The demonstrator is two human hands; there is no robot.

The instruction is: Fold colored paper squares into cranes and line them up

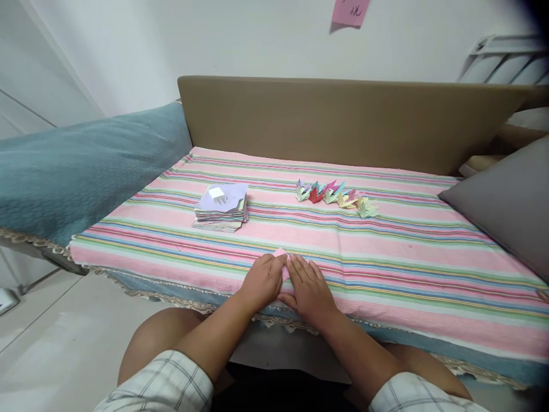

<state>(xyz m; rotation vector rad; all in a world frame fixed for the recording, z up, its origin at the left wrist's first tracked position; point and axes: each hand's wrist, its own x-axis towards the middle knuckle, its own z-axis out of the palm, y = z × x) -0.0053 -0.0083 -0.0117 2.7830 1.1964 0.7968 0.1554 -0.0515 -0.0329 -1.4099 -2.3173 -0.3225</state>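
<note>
A small folded piece of pink paper (280, 252) lies on the striped cloth near the seat's front edge, mostly covered by my hands. My left hand (265, 279) is closed over its left side, fingers curled and pressed onto it. From the right, my right hand (309, 287) grips it with fingertips on top and the thumb reaching toward my left hand. Farther back to the left stands a stack of square paper sheets (221, 217), with a white plug adapter (217, 195) on top. Several folded paper cranes (330, 194) in various colours sit in a cluster beyond my right hand.
The pink striped cloth (386, 257) covers the seat, with a brown backrest (317, 120) behind it. A blue-covered armrest (94, 154) bounds the left side. At the right lies a grey cushion (506, 200). A pink note (349, 11) hangs on the wall.
</note>
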